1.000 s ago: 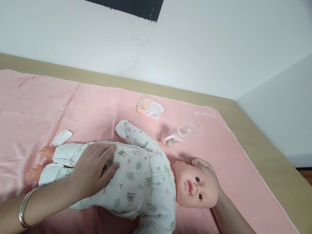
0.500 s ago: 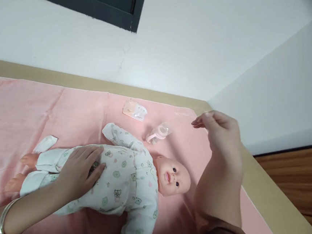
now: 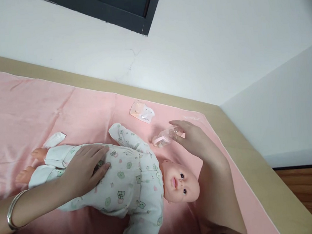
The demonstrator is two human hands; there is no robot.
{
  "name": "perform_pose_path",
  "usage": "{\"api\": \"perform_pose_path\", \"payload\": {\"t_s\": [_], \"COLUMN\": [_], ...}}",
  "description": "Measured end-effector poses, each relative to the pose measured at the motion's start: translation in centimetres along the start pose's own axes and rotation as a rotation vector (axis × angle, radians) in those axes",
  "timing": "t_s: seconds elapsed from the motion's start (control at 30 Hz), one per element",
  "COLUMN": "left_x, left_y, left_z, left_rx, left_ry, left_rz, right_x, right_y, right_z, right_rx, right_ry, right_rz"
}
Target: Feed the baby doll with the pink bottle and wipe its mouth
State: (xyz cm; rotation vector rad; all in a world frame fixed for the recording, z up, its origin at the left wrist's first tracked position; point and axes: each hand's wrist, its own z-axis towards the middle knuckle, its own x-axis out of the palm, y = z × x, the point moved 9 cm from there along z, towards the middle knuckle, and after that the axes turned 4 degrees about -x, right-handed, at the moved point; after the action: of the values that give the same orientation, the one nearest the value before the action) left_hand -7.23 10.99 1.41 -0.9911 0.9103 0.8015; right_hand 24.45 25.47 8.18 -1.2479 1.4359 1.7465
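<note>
A baby doll point(image 3: 128, 170) in white pajamas with a green and pink print lies on its back, its head to the right. My left hand point(image 3: 86, 168) rests on the doll's belly, fingers stretched out and flat. Beyond the doll's head, a small baby bottle point(image 3: 163, 138) with a pink handle lies on its side. My right hand point(image 3: 192, 135) has its thumb and fingers round the bottle's clear cap. The doll's feet are bare, and a small white sock point(image 3: 54, 139) lies beside them.
A pink sheet point(image 3: 89, 104) covers most of the table point(image 3: 153, 91), whose pale wooden border shows along the wall. A small clear packet point(image 3: 141, 111) lies near the far edge. Behind stands a white wall with a dark-framed window point(image 3: 125, 10).
My right hand has come down and left from above the sheet's corner onto the bottle's cap. My left hand stays on the doll's belly. The view has shifted slightly.
</note>
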Motion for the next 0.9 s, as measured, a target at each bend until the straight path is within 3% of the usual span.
{"api": "perform_pose_path", "payload": {"t_s": [0.17, 0.27, 0.37, 0.43, 0.57, 0.73, 0.9], "left_x": [-0.2, -0.2, -0.4, -0.5, -0.6, -0.7, -0.5], "left_y": [0.0, 0.1, 0.0, -0.2, -0.2, -0.4, -0.1], "left_z": [0.3, 0.4, 0.4, 0.4, 0.5, 0.7, 0.5], "left_rx": [-0.013, -0.019, -0.004, 0.011, 0.009, 0.018, -0.012], "left_ry": [0.015, 0.02, 0.015, 0.007, 0.013, -0.001, 0.02], "left_rz": [0.013, 0.012, 0.017, 0.021, 0.028, 0.031, 0.017], "right_x": [-1.3, -3.1, -5.2, -5.4, -2.2, 2.6, 5.7], "right_y": [-0.2, -0.6, -2.0, -3.5, -6.5, -8.1, -7.8], "right_z": [-0.4, -0.9, -1.3, -0.9, 1.2, 2.9, 3.9], "right_rx": [-0.006, -0.047, -0.029, 0.051, 0.226, 0.361, 0.258], "right_ry": [-0.072, -0.19, -0.345, -0.364, -0.11, 0.204, 0.335], "right_rz": [0.029, 0.096, 0.131, 0.09, -0.022, -0.162, -0.295]}}
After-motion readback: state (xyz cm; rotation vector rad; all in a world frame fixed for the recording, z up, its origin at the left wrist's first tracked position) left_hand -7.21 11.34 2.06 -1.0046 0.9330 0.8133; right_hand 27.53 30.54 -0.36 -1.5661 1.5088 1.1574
